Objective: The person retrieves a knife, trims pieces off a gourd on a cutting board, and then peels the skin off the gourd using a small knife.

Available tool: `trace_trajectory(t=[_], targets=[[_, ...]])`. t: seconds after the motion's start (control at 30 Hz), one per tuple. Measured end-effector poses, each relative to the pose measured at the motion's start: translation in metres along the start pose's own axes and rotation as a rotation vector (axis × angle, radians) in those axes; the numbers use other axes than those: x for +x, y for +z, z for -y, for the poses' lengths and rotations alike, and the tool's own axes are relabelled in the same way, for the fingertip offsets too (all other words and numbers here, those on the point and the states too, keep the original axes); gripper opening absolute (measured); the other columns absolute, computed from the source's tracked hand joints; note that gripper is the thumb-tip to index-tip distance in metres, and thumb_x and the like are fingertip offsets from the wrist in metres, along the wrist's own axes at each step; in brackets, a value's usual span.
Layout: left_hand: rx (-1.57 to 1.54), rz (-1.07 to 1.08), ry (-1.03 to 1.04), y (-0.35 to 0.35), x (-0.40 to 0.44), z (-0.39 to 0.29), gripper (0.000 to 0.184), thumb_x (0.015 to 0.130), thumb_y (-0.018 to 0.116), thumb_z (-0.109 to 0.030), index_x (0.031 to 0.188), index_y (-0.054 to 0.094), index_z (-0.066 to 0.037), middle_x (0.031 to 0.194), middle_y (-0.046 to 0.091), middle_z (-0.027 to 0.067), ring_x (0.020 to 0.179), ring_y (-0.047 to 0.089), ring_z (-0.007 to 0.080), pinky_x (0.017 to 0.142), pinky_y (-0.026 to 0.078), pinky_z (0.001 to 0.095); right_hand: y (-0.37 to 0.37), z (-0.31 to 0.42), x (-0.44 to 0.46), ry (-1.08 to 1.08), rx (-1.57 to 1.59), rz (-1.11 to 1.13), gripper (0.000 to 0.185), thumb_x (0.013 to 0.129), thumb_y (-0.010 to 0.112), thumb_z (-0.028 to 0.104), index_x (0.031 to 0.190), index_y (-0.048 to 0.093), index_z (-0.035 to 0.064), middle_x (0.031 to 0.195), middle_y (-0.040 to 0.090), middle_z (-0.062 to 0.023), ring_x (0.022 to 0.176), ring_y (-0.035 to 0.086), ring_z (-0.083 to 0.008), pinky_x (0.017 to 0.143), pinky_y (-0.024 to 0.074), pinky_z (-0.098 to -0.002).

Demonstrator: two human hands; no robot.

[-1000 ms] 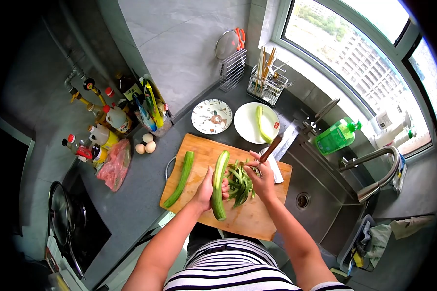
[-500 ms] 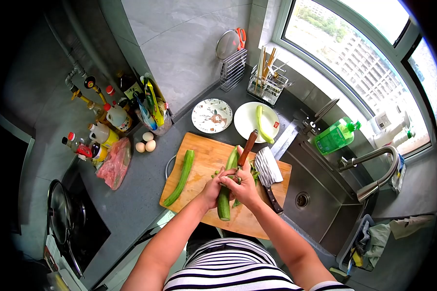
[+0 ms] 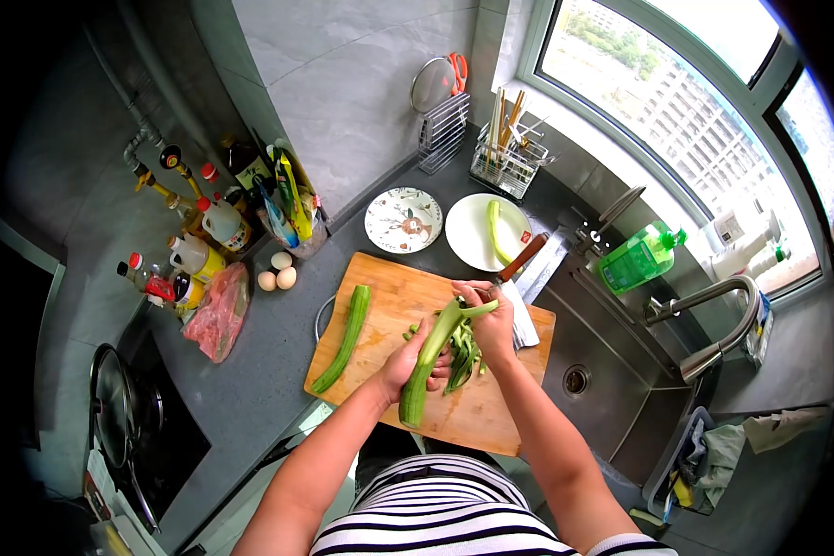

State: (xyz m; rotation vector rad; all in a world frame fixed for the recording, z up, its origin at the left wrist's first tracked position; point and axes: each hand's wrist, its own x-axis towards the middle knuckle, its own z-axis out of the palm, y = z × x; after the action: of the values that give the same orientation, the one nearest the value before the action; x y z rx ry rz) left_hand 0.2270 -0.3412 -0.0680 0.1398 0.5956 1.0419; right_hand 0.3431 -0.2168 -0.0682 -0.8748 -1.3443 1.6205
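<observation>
My left hand (image 3: 406, 363) is wrapped round a partly peeled green gourd (image 3: 414, 400) above the wooden cutting board (image 3: 389, 285). A peeler with a brown handle (image 3: 523, 258) is in my right hand (image 3: 493, 313), at the gourd's far end, where a strip of peel (image 3: 479, 309) sticks out. Green peelings (image 3: 465, 357) are heaped on the board beneath my hands. An unpeeled gourd (image 3: 347, 338) lies at the board's left. The cleaver (image 3: 524, 324) is partly hidden behind my right hand.
Behind the board are a patterned plate (image 3: 403, 221) and a white plate (image 3: 468, 232) holding a peeled gourd. The sink (image 3: 612, 371) is on the right. Three eggs (image 3: 286, 278), bottles (image 3: 195, 259) and a pink bag (image 3: 218, 315) stand left; the hob (image 3: 181, 445) is farther left.
My right hand has moved from the middle of the gourd to its far end, lifting a strip of peel. The peeler has shifted right, and the gourd's top tilts right.
</observation>
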Motion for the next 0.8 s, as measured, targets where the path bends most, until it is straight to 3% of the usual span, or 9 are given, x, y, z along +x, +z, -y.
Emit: trace_trajectory(t=[0.27, 0.33, 0.43, 0.53, 0.57, 0.63, 0.7, 0.73, 0.8], targets=[[0.303, -0.170, -0.014, -0.006, -0.014, -0.002, 0.051, 0.095, 0.036, -0.058, 0.095, 0.051, -0.010, 0.071, 0.045, -0.0033, 0.063, 0.044, 0.0068, 0.053, 0.040, 0.0208, -0.021, -0.012, 0.003, -0.102, -0.048, -0.184, 0.011, 0.091, 0.063, 0.013, 0.092, 0.063, 0.0022, 0.088, 0.069, -0.0074, 0.069, 0.061, -0.0083, 0.056, 0.0457, -0.0204], [0.261, -0.233, 0.026, -0.005, -0.016, 0.000, 0.049, 0.096, 0.036, -0.056, 0.095, 0.051, -0.010, 0.071, 0.047, -0.0026, 0.065, 0.046, 0.0078, 0.055, 0.042, 0.0229, -0.029, -0.003, -0.008, -0.226, -0.586, -0.100, 0.008, 0.086, 0.069, 0.011, 0.088, 0.065, 0.0038, 0.083, 0.069, -0.0048, 0.072, 0.062, -0.0120, 0.066, 0.0488, -0.0261], [0.215, -0.257, 0.099, -0.006, -0.011, 0.001, 0.047, 0.097, 0.034, -0.054, 0.095, 0.051, -0.010, 0.071, 0.047, -0.0019, 0.064, 0.046, 0.0097, 0.057, 0.043, 0.0250, -0.042, -0.009, -0.013, -0.563, -0.894, 0.129, 0.008, 0.082, 0.070, 0.008, 0.089, 0.067, 0.0058, 0.094, 0.069, -0.0095, 0.089, 0.062, -0.0149, 0.079, 0.0469, -0.0301], [0.206, -0.317, 0.118, -0.004, -0.004, 0.000, 0.048, 0.097, 0.032, -0.054, 0.095, 0.051, -0.011, 0.071, 0.048, -0.0013, 0.063, 0.047, 0.0106, 0.056, 0.043, 0.0262, -0.027, -0.009, -0.024, -0.377, -0.573, 0.002, 0.004, 0.085, 0.066, 0.006, 0.088, 0.065, 0.0035, 0.102, 0.068, -0.0055, 0.082, 0.055, -0.0049, 0.074, 0.0441, -0.0232], [0.164, -0.299, 0.131, -0.004, -0.001, 0.001, 0.048, 0.097, 0.032, -0.055, 0.095, 0.052, -0.011, 0.071, 0.049, -0.0012, 0.063, 0.047, 0.0106, 0.056, 0.043, 0.0265, -0.018, -0.009, -0.030, -0.139, -0.292, 0.026, 0.005, 0.086, 0.064, 0.006, 0.089, 0.064, 0.0019, 0.116, 0.064, -0.0065, 0.082, 0.056, -0.0059, 0.075, 0.0450, -0.0230], [0.082, -0.257, 0.158, -0.004, 0.007, 0.000, 0.048, 0.097, 0.030, -0.055, 0.094, 0.052, -0.012, 0.070, 0.049, -0.0011, 0.062, 0.047, 0.0105, 0.056, 0.043, 0.0269, -0.003, -0.004, -0.044, 0.049, -0.125, 0.175, 0.012, 0.083, 0.068, 0.011, 0.091, 0.067, 0.0029, 0.143, 0.041, -0.0104, 0.103, 0.050, -0.0155, 0.086, 0.0419, -0.0293], [0.136, -0.311, 0.124, 0.001, 0.009, -0.003, 0.051, 0.098, 0.029, -0.054, 0.116, 0.051, -0.011, 0.073, 0.048, -0.0011, 0.064, 0.046, 0.0103, 0.053, 0.041, 0.0254, 0.009, 0.004, -0.053, 0.036, -0.151, 0.275, 0.014, 0.078, 0.073, 0.016, 0.087, 0.071, 0.0059, 0.152, 0.027, -0.0133, 0.130, 0.038, -0.0259, 0.101, 0.0346, -0.0358], [0.163, -0.340, 0.106, 0.006, 0.008, -0.004, 0.056, 0.098, 0.028, -0.053, 0.127, 0.050, -0.011, 0.075, 0.048, -0.0012, 0.065, 0.046, 0.0102, 0.052, 0.040, 0.0246, 0.010, 0.002, -0.050, 0.026, -0.153, 0.254, 0.014, 0.078, 0.073, 0.017, 0.087, 0.071, 0.0065, 0.152, 0.025, -0.0146, 0.132, 0.036, -0.0270, 0.103, 0.0322, -0.0364], [0.142, -0.286, 0.096, 0.009, 0.007, -0.003, 0.052, 0.097, 0.030, -0.056, 0.106, 0.054, -0.011, 0.074, 0.045, -0.0013, 0.062, 0.042, 0.0104, 0.050, 0.037, 0.0235, 0.013, 0.000, -0.046, 0.005, -0.158, 0.212, 0.014, 0.078, 0.074, 0.019, 0.087, 0.072, 0.0077, 0.153, 0.022, -0.0173, 0.136, 0.031, -0.0293, 0.107, 0.0273, -0.0376]])
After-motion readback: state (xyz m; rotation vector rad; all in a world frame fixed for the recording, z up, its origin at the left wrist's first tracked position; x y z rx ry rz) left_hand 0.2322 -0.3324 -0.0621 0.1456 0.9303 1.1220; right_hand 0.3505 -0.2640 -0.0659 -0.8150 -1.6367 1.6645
